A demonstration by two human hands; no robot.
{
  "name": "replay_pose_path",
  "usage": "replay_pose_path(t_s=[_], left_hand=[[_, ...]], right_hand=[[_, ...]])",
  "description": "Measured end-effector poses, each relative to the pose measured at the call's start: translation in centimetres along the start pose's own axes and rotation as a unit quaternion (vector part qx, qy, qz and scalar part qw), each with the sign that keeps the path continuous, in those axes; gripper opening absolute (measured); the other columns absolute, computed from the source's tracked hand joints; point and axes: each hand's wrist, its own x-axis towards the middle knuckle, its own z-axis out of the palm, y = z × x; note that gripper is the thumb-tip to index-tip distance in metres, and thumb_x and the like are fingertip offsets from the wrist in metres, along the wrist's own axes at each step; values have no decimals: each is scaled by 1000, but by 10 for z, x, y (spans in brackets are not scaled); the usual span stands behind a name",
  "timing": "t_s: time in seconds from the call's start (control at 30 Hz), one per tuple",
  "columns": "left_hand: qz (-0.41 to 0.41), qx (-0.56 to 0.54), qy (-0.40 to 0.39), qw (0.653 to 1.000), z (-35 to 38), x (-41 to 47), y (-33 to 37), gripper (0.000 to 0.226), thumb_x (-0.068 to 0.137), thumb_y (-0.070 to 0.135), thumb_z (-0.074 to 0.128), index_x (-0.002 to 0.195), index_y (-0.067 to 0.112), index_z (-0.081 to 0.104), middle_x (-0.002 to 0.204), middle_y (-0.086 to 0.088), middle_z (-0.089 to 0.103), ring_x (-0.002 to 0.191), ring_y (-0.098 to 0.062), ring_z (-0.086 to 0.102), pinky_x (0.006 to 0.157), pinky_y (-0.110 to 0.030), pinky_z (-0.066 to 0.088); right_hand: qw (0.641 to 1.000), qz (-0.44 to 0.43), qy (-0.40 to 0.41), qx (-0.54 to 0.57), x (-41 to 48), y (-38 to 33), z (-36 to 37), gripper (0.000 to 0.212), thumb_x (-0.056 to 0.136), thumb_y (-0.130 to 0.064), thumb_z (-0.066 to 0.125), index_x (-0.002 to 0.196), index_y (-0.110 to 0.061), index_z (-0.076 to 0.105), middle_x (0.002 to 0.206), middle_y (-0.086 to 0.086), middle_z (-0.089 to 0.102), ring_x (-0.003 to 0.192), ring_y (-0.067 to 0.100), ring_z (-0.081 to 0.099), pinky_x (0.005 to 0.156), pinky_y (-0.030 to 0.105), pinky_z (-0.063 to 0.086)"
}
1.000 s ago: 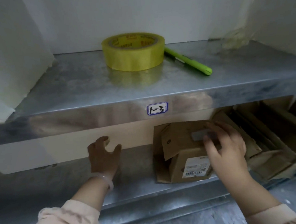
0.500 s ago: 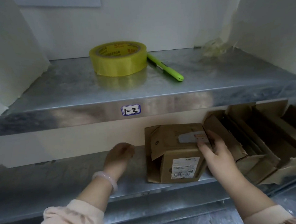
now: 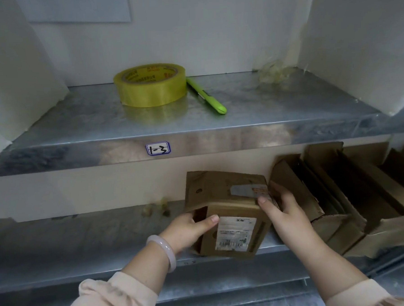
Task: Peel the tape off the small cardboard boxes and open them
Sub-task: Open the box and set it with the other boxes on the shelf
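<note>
1. One small cardboard box [image 3: 225,210] is in play, at the front edge of the lower shelf [image 3: 84,243] and between both hands. We cannot tell whether it rests on the metal or is lifted a little.
2. Its front face, bearing the white shipping label [image 3: 235,233], turns toward us and its top slopes up and away. We judge its long axis to run left to right along the shelf. A flap at its left end already hangs loose.
3. The tape strip [image 3: 242,190], a greyish patch, lies on the top toward the right end and runs along that same left-right axis.
4. The right hand [image 3: 286,209] is the nearer one to the tape. Its grip curls round the box's upper right corner, with the thumb tip on the front top edge just below the strip's right end and the fingers behind. We cannot tell whether any tape is caught.
5. The left hand [image 3: 186,228] wraps the lower left corner, thumb pressed on the front face at the label's edge and fingers tucked under the loose flap.
6. As we read it, the coming move turns on one relation. The strip lies just above and left of the right thumb, so a peel would run leftward while the left grip steadies the box.
7. Just right of the box lie opened boxes [image 3: 338,192], near the right hand's knuckles.
8. On the upper shelf [image 3: 264,107], well apart, a tape roll [image 3: 149,85] sits with a green pen [image 3: 206,96] just beside it.
</note>
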Motion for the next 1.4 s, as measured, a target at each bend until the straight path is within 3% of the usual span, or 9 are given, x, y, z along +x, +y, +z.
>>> replay_pose_path(t_s=[0.1,0.23,0.47,0.67,0.77,0.97,1.1,1.23,1.4], left_hand=[[29,-61,28,997,0,-4,10,79,47,71,74,111,28,65,106,5,72,98,-11,68,91,-33,53],[36,-126,112,985,0,-8,24,70,58,55,84,114,18,63,95,3,74,88,-13,70,75,-26,55],[55,-207,108,971,-4,-9,26,67,57,50,85,113,22,64,104,1,74,101,-19,68,99,-45,48],[21,-229,60,971,-6,-10,28,62,65,49,80,115,15,65,103,-3,74,98,-20,70,91,-41,51],[17,-238,64,969,-6,-13,28,53,68,42,74,112,13,65,100,-3,75,95,-18,70,87,-35,52],[25,-375,75,924,-19,-9,18,46,76,14,68,121,5,61,116,-18,67,111,-34,62,101,-46,45],[43,-242,173,954,-25,-2,10,55,75,23,79,125,26,57,114,-9,67,104,-26,65,95,-45,51],[51,-38,299,952,-28,7,5,56,77,24,78,122,38,48,104,0,62,90,-15,61,85,-38,53],[2,227,218,949,-16,20,-16,83,83,37,67,148,42,16,146,-5,29,134,-27,34,109,-37,33]], right_hand=[[1000,4,-13,26,-1,2,-2,50,90,-40,58,137,-28,42,110,-16,54,107,6,49,77,13,36],[999,4,-28,36,-1,8,-3,47,90,-40,57,134,-28,46,118,-11,58,105,10,58,80,27,51],[965,127,-151,174,0,24,1,86,68,-48,69,141,-19,35,116,6,67,107,17,64,98,40,49],[957,132,-221,136,1,25,13,94,53,-70,76,134,-32,45,123,-12,62,120,13,55,106,43,41],[937,147,-249,197,1,26,17,77,62,-56,76,129,-28,50,119,-3,68,114,19,62,107,47,40],[939,144,-212,230,5,32,16,59,74,-30,78,125,-13,54,109,6,72,105,25,66,100,49,47],[955,144,-156,206,10,34,19,80,56,-40,91,122,-15,53,107,3,72,101,23,68,96,49,49],[979,121,-93,136,13,39,25,52,66,-28,86,110,-18,60,98,0,74,92,19,70,89,45,54],[989,137,-28,56,21,51,38,42,76,-26,79,113,-21,60,101,-4,71,93,16,66,88,41,53]])
